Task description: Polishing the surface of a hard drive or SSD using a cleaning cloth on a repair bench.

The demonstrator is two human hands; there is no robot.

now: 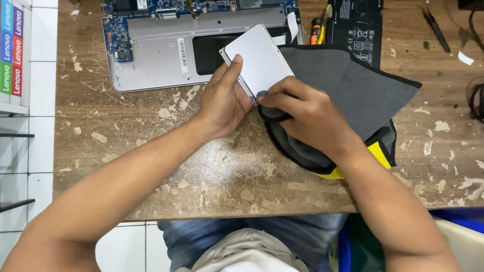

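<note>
Mid-wipe at a scarred wooden workbench [212, 171]: left hand [222, 103] gripping a flat silver drive [258, 59] by its edge, right hand [307, 118] closed on a grey microfibre cloth [363, 90], pressing the drive's near corner. Beyond the fingertips, opened laptop chassis [156, 55], bay vacant, refitting seemingly outstanding.

Free room and obstacles around my hands. Bare worn surface [227, 166] lies open between my forearms and toward the near edge. Ahead, the opened laptop chassis [161, 55] blocks the far left; the black battery pack [360, 27] and screwdriver [316, 30] block the far middle. The grey cloth [363, 90] covers the right; beyond it, tweezers [436, 27] and cables [476, 100] crowd the corner.
</note>
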